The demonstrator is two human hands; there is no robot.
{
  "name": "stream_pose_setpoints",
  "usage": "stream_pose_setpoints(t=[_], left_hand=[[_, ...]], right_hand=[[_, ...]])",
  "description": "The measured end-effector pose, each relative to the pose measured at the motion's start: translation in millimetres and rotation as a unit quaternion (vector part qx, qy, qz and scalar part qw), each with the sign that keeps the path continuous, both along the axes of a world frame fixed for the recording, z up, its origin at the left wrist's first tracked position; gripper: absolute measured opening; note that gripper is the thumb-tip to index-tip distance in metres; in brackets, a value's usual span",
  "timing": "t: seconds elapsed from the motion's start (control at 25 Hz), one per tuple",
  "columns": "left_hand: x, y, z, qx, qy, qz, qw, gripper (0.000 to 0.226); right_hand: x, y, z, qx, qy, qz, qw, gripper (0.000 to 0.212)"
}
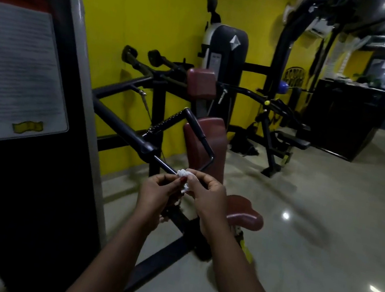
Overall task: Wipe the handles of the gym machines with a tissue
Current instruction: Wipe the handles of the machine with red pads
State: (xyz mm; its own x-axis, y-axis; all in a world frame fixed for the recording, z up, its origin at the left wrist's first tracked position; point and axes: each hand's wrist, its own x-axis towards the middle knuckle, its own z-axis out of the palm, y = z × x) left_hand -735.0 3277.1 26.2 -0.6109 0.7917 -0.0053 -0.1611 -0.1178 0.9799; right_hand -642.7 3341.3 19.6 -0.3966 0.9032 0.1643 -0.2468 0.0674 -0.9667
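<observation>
A crumpled white tissue is held between both hands in the middle of the view. My left hand pinches its left side and my right hand pinches its right side. The tissue sits right at the near end of a thin black bar of the gym machine. That bar runs up left into a thick black handle grip. A second angled handle stands just behind, in front of the maroon back pad.
A black weight-stack column with a white instruction sheet fills the left. The maroon seat is under my right hand. More machines stand along the yellow wall, and a dark counter is at the right. Glossy floor spreads to the right.
</observation>
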Motion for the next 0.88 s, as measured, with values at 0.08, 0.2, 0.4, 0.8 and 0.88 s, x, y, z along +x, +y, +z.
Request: stream_pose_setpoints(t=[0.08,0.2,0.4,0.8,0.88], left_hand=[[-23.9,20.0,-6.9,-0.015,0.003,0.036,0.999,0.016],[-58.1,45.5,-16.8,-0.038,0.004,0.092,0.995,0.016],[-108.3,87.2,-21.1,-0.065,0.001,0.205,0.977,0.007],[-167.8,146.5,-42.9,-0.063,-0.038,0.344,0.936,0.021],[-169.1,146.0,-44.4,-0.064,-0.036,0.357,0.931,0.022]], right_hand=[[-24.4,26.1,-3.7,-0.012,-0.001,0.038,0.999,0.015],[-62.8,62.8,-11.2,-0.020,-0.008,0.109,0.994,0.022],[-124.2,125.3,-19.6,0.038,-0.063,0.146,0.986,0.016],[-196.6,173.9,-51.8,0.517,-0.241,0.087,0.817,0.045],[-193.0,175.8,-60.4,0.577,-0.218,0.051,0.785,0.050]])
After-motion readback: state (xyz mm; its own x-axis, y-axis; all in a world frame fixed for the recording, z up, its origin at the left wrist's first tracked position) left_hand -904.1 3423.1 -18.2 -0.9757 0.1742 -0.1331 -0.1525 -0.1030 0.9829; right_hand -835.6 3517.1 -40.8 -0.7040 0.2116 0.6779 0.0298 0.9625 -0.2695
